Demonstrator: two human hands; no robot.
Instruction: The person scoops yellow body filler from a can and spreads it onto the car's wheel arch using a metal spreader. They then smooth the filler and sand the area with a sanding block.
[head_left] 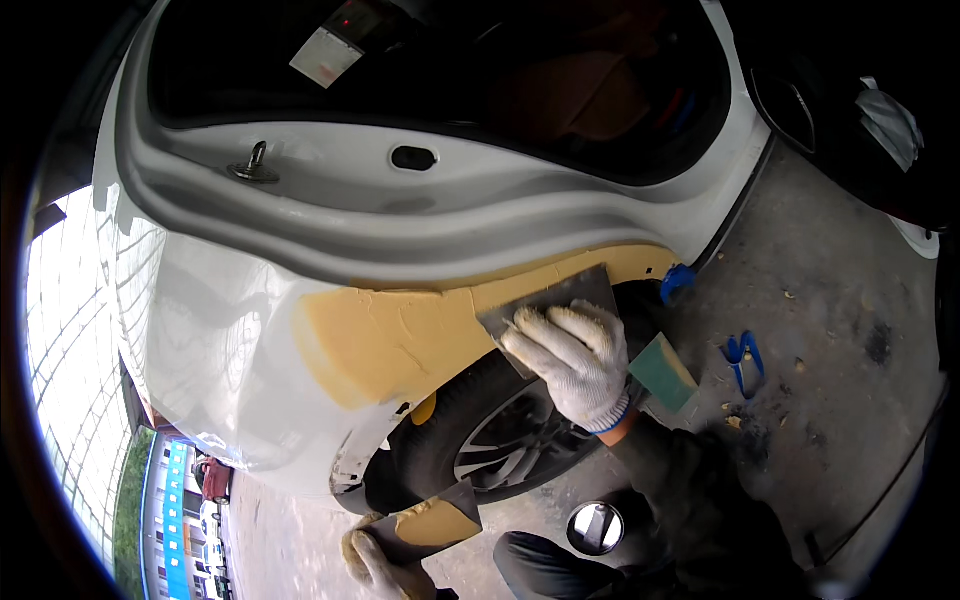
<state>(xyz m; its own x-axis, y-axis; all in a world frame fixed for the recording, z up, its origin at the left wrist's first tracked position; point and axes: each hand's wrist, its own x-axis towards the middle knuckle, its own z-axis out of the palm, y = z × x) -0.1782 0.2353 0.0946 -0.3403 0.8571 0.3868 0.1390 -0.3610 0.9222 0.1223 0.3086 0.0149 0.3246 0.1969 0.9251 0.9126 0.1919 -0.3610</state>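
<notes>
My right hand, in a white knitted glove, presses a thin dark putty spreader against the car's rear wheel arch. Yellow filler putty covers the white panel along the arch, smooth in places and ridged in others. Lower down, my left hand, also gloved, grips a dark flat plate with a lump of putty on it. Below the arch sits the wheel, partly hidden by my right hand and forearm.
A green flat piece with a yellowish edge is beside my right wrist. Blue-handled tool and small crumbs lie on the concrete floor. Near my knee stands a round tin. The door opening is above the panel.
</notes>
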